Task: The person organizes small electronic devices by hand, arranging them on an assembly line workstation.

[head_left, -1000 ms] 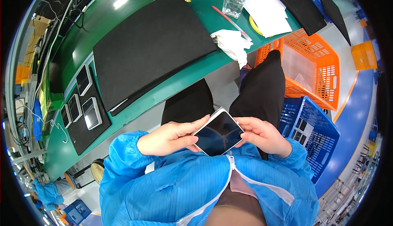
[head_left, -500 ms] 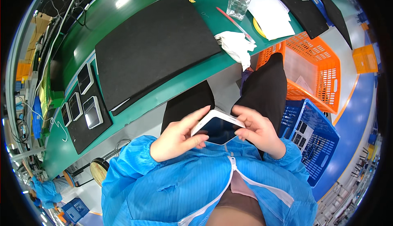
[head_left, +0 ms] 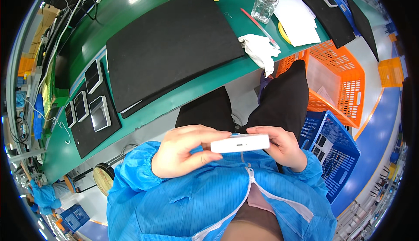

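Above my lap I hold a white, thick, phone-like device [head_left: 241,143] with a small port slot in the edge turned toward me. My left hand [head_left: 180,150] pinches its left end, thumb on the near side and fingers behind. The right hand [head_left: 284,148] grips the other end, its fingers lying along the far side. The dark screen is hidden from view now. Similar devices with white rims and dark screens [head_left: 101,113] lie on a black mat [head_left: 89,141] at the left of the green bench.
A large black foam pad [head_left: 170,51] covers much of the bench [head_left: 157,116]. To its right lie a white cloth [head_left: 258,51], a red pen [head_left: 254,20], a glass bottle [head_left: 264,6] and papers [head_left: 297,25]. Orange [head_left: 355,88] and blue [head_left: 347,143] crates stand at my right.
The device has been tilted, so its white edge with the port faces me instead of the dark screen. Both hands turned with it, keeping hold. The view has shifted slightly.
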The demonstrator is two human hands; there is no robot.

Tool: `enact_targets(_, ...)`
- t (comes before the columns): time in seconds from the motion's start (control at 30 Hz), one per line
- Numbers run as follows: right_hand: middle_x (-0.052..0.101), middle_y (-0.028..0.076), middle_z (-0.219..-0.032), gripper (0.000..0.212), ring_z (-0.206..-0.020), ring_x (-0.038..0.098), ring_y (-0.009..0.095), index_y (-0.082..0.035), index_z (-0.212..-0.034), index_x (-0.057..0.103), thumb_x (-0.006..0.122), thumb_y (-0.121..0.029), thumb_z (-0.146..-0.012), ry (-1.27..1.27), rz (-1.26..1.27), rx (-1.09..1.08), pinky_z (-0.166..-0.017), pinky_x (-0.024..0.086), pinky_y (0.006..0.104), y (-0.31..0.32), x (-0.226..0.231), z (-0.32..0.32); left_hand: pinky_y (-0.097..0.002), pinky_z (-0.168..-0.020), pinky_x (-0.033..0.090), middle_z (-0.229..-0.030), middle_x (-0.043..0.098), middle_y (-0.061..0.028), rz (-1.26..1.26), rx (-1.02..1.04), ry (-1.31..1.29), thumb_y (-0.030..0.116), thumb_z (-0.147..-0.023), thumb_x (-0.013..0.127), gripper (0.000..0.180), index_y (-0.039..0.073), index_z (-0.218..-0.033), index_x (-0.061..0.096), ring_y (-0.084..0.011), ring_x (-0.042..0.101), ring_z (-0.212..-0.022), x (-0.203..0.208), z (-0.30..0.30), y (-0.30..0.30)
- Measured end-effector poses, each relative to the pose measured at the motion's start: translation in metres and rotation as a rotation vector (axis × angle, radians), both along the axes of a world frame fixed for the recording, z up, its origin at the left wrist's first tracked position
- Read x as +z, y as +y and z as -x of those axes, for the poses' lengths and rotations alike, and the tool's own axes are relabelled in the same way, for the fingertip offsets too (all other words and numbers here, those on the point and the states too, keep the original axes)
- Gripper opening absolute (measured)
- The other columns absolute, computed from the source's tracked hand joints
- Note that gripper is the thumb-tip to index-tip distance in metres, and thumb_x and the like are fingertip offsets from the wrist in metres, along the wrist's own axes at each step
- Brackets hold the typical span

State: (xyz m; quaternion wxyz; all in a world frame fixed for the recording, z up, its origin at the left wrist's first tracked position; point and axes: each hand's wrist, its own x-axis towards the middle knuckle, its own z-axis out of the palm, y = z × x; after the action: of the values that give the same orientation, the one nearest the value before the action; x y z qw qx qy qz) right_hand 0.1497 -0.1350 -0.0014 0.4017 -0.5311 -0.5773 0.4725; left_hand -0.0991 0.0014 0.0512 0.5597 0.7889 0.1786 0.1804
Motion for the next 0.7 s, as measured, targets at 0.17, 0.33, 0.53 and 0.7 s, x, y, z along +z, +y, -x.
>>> enact_targets(0.17,0.062,0.014,-0.118,0.037,-0.098,0.066,0.027,-0.002,-0.114,0.059,0.059,0.008,-0.079,-0.067,-0.199,-0.054,-0.082,0.053,0.0306,0.011,0.003,0.008,-0.0322,-0.067,0.052,-0.108,0.066,-0.0148,-0.186,-0.039,-0.16,0.011,-0.074,0.076,0.039,0.001,-0.11,0.063,-0.0257,0.065,-0.079,0.009,-0.005,0.003)
enact_targets(0.33,0.063,0.015,-0.117,0.035,-0.1,0.065,0.029,-0.003,-0.11,0.06,0.061,0.008,-0.076,-0.008,-0.228,-0.035,-0.082,0.053,0.0324,0.011,0.006,0.012,-0.0284,-0.061,0.047,-0.107,0.065,-0.0181,-0.214,-0.071,-0.234,0.014,-0.076,0.076,0.039,-0.001,-0.108,0.062,-0.0217,0.064,-0.076,0.008,-0.003,0.004)
enact_targets(0.53,0.064,0.015,-0.115,0.036,-0.099,0.065,0.028,-0.003,-0.109,0.06,0.065,0.006,-0.075,-0.082,-0.32,-0.006,-0.081,0.054,0.0319,0.007,0.016,0.007,-0.0285,-0.063,0.046,-0.108,0.065,-0.0195,-0.17,-0.08,-0.318,0.014,-0.078,0.073,0.037,-0.002,-0.108,0.061,-0.0209,0.064,-0.078,0.002,-0.004,0.003)
enact_targets(0.7,0.064,0.018,-0.113,0.036,-0.097,0.066,0.03,-0.001,-0.11,0.06,0.066,0.005,-0.075,-0.144,-0.349,0.034,-0.078,0.055,0.0328,0.002,0.025,0.0,-0.0285,-0.065,0.046,-0.109,0.064,-0.0205,-0.114,-0.085,-0.342,0.014,-0.079,0.072,0.036,-0.003,-0.108,0.061,-0.0215,0.063,-0.08,-0.003,-0.003,0.001)
